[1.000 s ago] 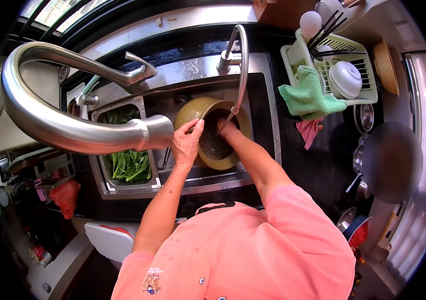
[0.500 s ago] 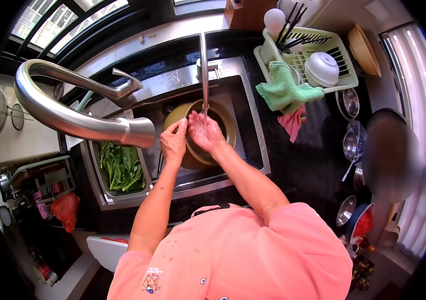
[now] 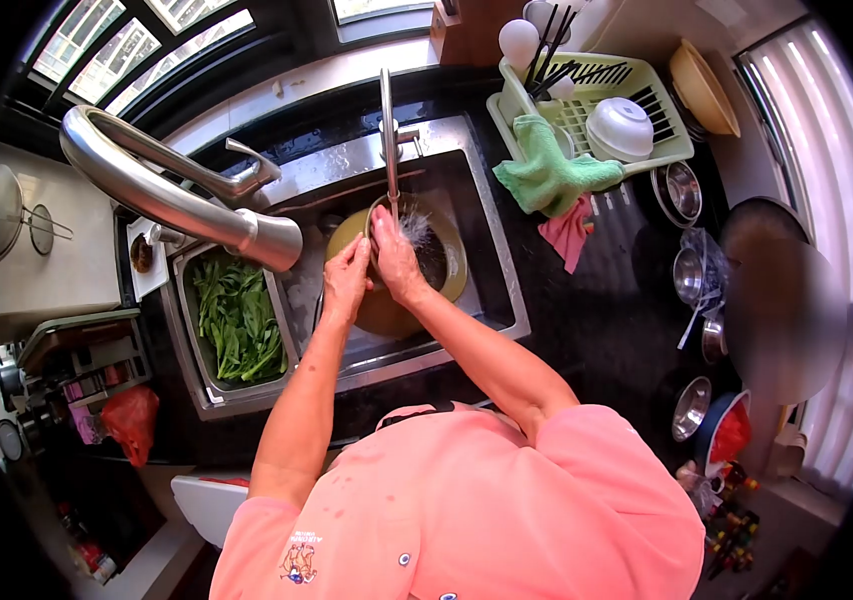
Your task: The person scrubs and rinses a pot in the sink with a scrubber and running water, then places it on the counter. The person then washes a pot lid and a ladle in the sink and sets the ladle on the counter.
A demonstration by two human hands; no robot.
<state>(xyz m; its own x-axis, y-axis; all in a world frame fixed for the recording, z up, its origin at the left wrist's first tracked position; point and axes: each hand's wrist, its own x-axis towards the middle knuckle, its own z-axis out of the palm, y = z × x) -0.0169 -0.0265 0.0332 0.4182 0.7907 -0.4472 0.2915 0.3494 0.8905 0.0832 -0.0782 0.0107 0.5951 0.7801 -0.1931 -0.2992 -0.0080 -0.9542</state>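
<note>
Pot in sink, greens in tray on L, dish rack (w/ bowl) on R

Bright daylight shows at the window; the faucet glints; fisheye edges curve into black.

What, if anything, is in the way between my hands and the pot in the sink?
Nothing visible: your left hand and right hand are both at the rim of the pot. The thin faucet comes down close by your right hand, with water splashing at the pot's mouth.
</note>
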